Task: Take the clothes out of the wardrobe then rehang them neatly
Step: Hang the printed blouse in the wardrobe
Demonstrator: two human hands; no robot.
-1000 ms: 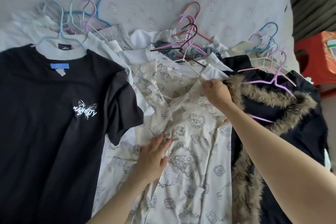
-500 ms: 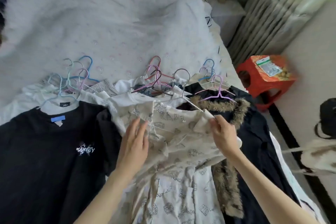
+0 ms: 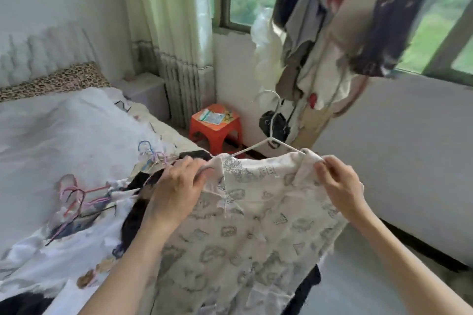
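Hem of printed shirt [image 3: 256,225] cut off by bottom edge | white hanger [image 3: 271,135] shoulders hidden inside shirt | left hand [image 3: 176,186] fingertips buried in fabric | hanging clothes [image 3: 332,41] smeared by motion blur, items indistinguishable | coloured hangers [image 3: 76,199] blurred, count unreadable | packet on red stool [image 3: 217,128] too small to read

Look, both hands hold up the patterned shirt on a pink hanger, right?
Not quite: the hanger is white, not pink, as the head view shows. Both the left hand and the right hand do hold up the patterned shirt.
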